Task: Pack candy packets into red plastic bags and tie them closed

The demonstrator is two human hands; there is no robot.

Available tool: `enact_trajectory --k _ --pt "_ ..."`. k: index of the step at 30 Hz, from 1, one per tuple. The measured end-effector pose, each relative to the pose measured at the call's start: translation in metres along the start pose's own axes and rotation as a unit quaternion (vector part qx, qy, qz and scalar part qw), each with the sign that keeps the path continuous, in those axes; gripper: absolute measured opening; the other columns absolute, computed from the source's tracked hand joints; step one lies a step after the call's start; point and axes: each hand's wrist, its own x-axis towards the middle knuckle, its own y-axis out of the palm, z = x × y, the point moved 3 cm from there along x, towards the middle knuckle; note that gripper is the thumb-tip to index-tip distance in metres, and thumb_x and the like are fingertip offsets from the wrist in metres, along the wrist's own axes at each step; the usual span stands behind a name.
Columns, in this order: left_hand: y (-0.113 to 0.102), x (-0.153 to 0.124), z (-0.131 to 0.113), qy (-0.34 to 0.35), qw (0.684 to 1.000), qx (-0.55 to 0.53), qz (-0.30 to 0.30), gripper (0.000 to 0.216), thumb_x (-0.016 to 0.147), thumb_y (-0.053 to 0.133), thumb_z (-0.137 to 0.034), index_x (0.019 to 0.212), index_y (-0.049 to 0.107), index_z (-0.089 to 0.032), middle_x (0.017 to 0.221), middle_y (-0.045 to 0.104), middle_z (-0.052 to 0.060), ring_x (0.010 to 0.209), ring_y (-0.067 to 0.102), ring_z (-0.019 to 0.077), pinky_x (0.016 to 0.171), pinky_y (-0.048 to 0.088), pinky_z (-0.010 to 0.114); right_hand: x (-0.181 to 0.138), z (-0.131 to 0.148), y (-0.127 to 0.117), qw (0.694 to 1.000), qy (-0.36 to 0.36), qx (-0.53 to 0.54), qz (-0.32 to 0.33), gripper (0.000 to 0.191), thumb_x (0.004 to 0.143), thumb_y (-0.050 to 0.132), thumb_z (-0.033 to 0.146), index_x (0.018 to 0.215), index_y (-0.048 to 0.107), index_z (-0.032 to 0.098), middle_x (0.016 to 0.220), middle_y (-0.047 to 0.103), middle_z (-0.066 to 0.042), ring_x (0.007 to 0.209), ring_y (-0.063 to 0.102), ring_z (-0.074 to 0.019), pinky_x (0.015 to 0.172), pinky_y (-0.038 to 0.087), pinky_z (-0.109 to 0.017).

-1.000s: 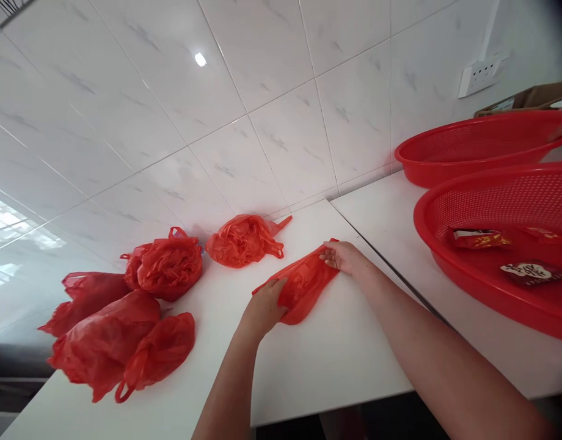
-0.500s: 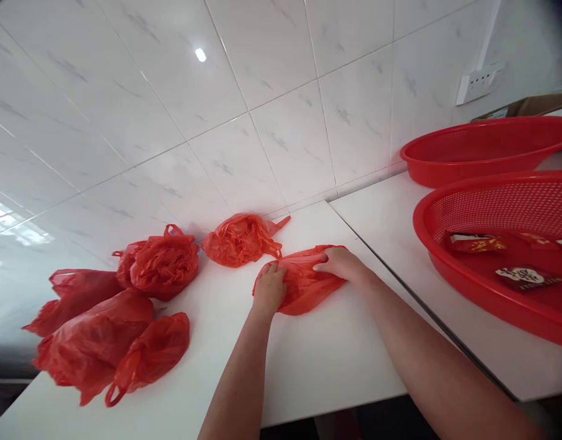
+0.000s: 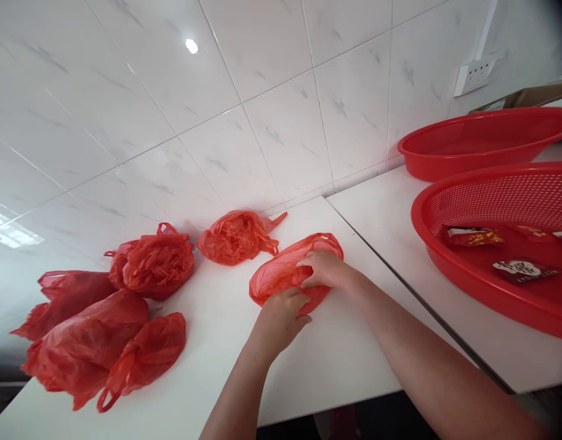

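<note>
A thin red plastic bag [image 3: 281, 272] lies on the white counter [image 3: 336, 360] in front of me, its mouth puffed open. My right hand [image 3: 324, 269] pinches the bag's upper layer near its middle. My left hand [image 3: 281, 315] grips the bag's near edge from below, fingers curled on the plastic. Both forearms reach in from the bottom of the view.
Several filled, tied red bags [image 3: 107, 324] lie at the left, and one more red bag [image 3: 237, 237] sits by the tiled wall. At the right stand two red mesh baskets [image 3: 473, 272]; the nearer holds wrapped sweets [image 3: 521, 267]. A wall socket [image 3: 474, 73] is above.
The flat bag has been gathered and opened up. My left hand has slid to its near edge; my right hand has moved left onto its middle.
</note>
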Motion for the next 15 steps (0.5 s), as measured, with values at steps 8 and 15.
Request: enact_trajectory --k 8,15 --pt "-0.004 0.000 0.005 0.005 1.000 -0.009 -0.009 0.015 0.077 0.056 -0.018 0.076 0.068 -0.026 0.077 0.065 0.003 0.070 0.060 0.0188 0.065 0.045 0.029 0.011 -0.019 0.008 0.994 0.055 -0.088 -0.026 0.061 0.062 0.070 0.056 0.114 0.064 0.025 0.124 0.053 -0.012 0.115 0.045 -0.0333 0.090 0.038 -0.041" --pt "-0.022 0.010 0.054 -0.157 0.895 0.053 -0.414 0.066 0.071 0.066 -0.045 0.127 0.049 -0.015 0.126 0.052 0.017 0.121 0.045 0.0344 0.100 0.037 0.053 0.005 -0.006 -0.006 0.989 0.038 -0.103 -0.100 0.073 0.061 0.072 0.056 0.121 0.053 0.018 0.118 0.060 -0.013 0.111 0.051 -0.0298 0.089 0.041 -0.041"
